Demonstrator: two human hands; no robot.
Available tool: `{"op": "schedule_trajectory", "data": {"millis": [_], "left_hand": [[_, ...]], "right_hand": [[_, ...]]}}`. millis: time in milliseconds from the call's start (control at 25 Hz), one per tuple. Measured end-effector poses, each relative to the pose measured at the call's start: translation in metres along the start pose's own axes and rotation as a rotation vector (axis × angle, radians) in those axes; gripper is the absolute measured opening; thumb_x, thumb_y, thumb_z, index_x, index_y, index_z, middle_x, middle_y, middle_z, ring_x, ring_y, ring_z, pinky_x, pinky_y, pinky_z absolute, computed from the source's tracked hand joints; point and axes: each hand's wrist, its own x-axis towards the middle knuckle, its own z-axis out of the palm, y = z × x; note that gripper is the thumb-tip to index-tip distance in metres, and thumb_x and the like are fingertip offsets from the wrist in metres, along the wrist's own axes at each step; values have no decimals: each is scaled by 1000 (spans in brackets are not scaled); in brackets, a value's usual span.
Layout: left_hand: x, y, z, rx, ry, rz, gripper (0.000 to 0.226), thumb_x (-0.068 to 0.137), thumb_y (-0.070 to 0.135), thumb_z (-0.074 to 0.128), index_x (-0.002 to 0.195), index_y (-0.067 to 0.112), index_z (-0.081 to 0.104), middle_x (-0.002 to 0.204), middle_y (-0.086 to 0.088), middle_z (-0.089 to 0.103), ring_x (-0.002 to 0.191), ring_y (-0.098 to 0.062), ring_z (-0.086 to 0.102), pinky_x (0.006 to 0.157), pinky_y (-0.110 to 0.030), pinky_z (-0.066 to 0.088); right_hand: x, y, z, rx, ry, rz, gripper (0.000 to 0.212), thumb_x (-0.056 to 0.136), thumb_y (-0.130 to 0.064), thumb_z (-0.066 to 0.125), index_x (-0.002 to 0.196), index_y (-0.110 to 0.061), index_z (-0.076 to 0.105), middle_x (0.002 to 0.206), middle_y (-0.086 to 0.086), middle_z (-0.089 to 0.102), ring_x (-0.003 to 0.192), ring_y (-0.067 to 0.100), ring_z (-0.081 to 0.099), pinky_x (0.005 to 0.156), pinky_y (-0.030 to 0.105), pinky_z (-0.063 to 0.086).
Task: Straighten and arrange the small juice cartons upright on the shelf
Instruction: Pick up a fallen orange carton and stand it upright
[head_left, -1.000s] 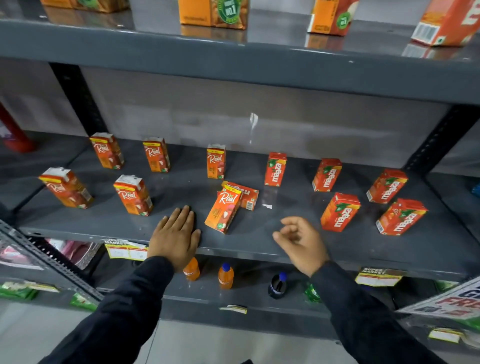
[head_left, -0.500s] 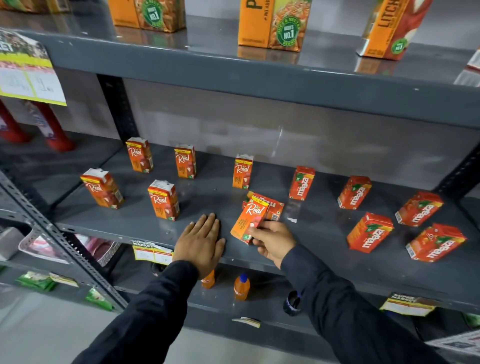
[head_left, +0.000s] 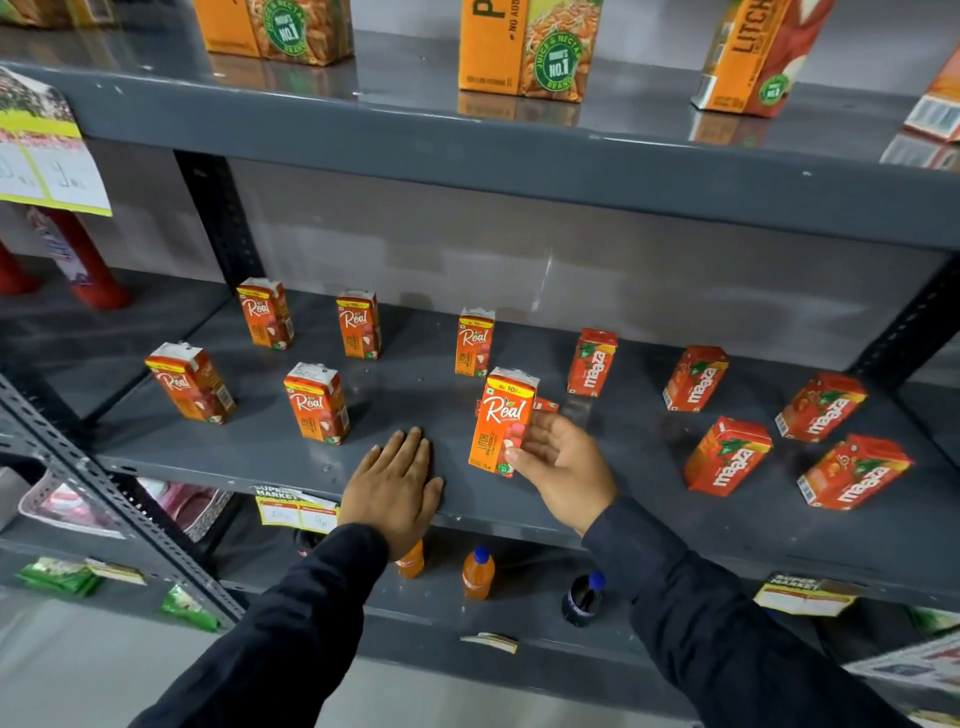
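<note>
Small orange Real cartons and red Maaza cartons stand spread over the grey middle shelf (head_left: 519, 509). My right hand (head_left: 558, 460) grips one Real litchi carton (head_left: 501, 421) by its right side, holding it upright near the shelf's front. Behind it a fallen carton (head_left: 546, 404) lies flat, mostly hidden. My left hand (head_left: 397, 486) rests flat, palm down, on the shelf's front edge, holding nothing. Other Real cartons (head_left: 317, 402) stand upright to the left. Several Maaza cartons (head_left: 727, 454) stand on the right.
Large juice cartons (head_left: 530, 49) line the upper shelf overhead. The lower shelf holds small orange bottles (head_left: 478, 574) and a dark bottle (head_left: 582, 597). Price labels (head_left: 298, 512) hang on the shelf's front edge. A slotted steel upright (head_left: 104, 483) slants at the left.
My right hand reached in, took the leaning Real carton and stood it upright. My left hand stayed flat on the shelf edge. The view shifted left and closer.
</note>
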Motion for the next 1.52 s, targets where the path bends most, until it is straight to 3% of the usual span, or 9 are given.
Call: {"op": "schedule_trajectory", "data": {"millis": [200,480,640,920,1080,1200,1280,1400,1520], "left_hand": [[0,1,0,4,-12,-5,68,91,52,7,147,13,14,156,-5,10,143,-21,4,113,-37,3],[0,2,-3,22,-8,-12,67,91,50,10,147,13,15,157,-6,12,143,-21,6,114,-38,6],[0,1,-3,28,-10,-4,66,92,49,10,147,12,15,157,-6,12,143,-22,7,114,-39,7],[1,0,-2,32,-12,3,65,93,49,12,147,12,15,157,-7,13,143,-22,8,114,-39,7],[0,0,-1,24,-7,2,65,93,49,12,146,12,16,156,-7,14,143,-23,9,114,-39,8],[1,-1,-1,31,-8,8,66,92,50,11,147,12,16,157,-6,14,143,-23,9,114,-40,9],[1,-1,-1,36,-8,11,67,91,50,10,146,12,16,157,-6,14,143,-23,8,114,-40,9],[0,0,-2,36,-14,10,67,91,50,9,147,13,15,157,-6,14,143,-23,8,114,-40,9],[0,1,-4,36,-25,4,67,92,51,9,147,13,14,157,-6,12,143,-23,7,114,-40,8]], "right_hand": [[4,6,7,-8,-5,18,32,81,-13,70,102,-32,57,109,-7,68,105,10,65,91,31,52],[34,18,43,-100,-24,59,38,83,-5,66,119,-15,56,116,0,65,104,9,61,97,31,49],[42,32,51,-144,4,70,39,83,-8,65,119,-19,55,120,-1,66,111,12,62,102,41,47],[38,38,51,-157,21,57,48,82,-11,67,126,-21,49,126,-2,63,115,12,59,99,35,49],[18,35,28,-259,204,-133,37,80,-3,65,114,-16,55,115,4,61,98,10,64,80,18,52],[33,25,-2,-463,316,-213,34,79,-10,67,112,-14,58,113,7,57,100,20,61,87,32,53],[52,19,-17,-603,269,-90,49,79,-17,69,124,-14,51,126,10,53,114,26,54,97,39,48],[72,17,-26,-754,57,100,67,80,-27,70,139,-16,38,140,10,48,125,28,49,104,42,43],[83,21,-25,-888,-60,145,63,79,-34,70,133,-16,43,131,9,56,118,29,54,100,42,45]]}}
